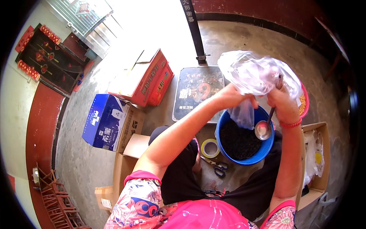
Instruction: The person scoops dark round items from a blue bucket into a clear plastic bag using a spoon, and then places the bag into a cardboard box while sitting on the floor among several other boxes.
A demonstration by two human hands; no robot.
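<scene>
A clear plastic bag [244, 72] is spread above a blue bucket [249, 162], with its lower end hanging into the bucket. My left hand [234, 96] is closed on the bag's left side. On the other side, my right hand [284, 105] grips a metal ladle [263, 130] by its handle, against the bag; whether it also pinches the plastic I cannot tell. The ladle's bowl points down over the bucket's right part. Small dark grains [240, 143] lie in the bucket, which stands between my knees.
Beyond the bucket lies a platform scale [198, 91] with a dark post [194, 32]. A tape roll [209, 148] and scissors [218, 168] are on the floor. Red [148, 82] and blue [101, 122] cartons stand left; an open carton [320, 179] and pink basin [305, 101] stand right.
</scene>
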